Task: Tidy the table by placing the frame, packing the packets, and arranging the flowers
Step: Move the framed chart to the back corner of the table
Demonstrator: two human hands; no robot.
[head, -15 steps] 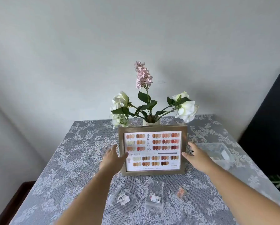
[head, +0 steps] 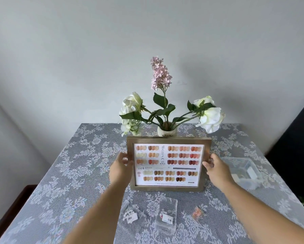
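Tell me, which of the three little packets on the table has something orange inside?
The rightmost packet, lying nearest the right hand. It holds orange-pink pieces; the left packet and middle packet show white labels instead.

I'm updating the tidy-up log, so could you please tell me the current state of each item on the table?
frame: upright, held at both side edges
left hand: grip on the frame's left edge
right hand: grip on the frame's right edge
flowers: standing in the vase
vase: upright behind the frame
packets: three, lying loose in front of the frame
clear box: open, right of the frame
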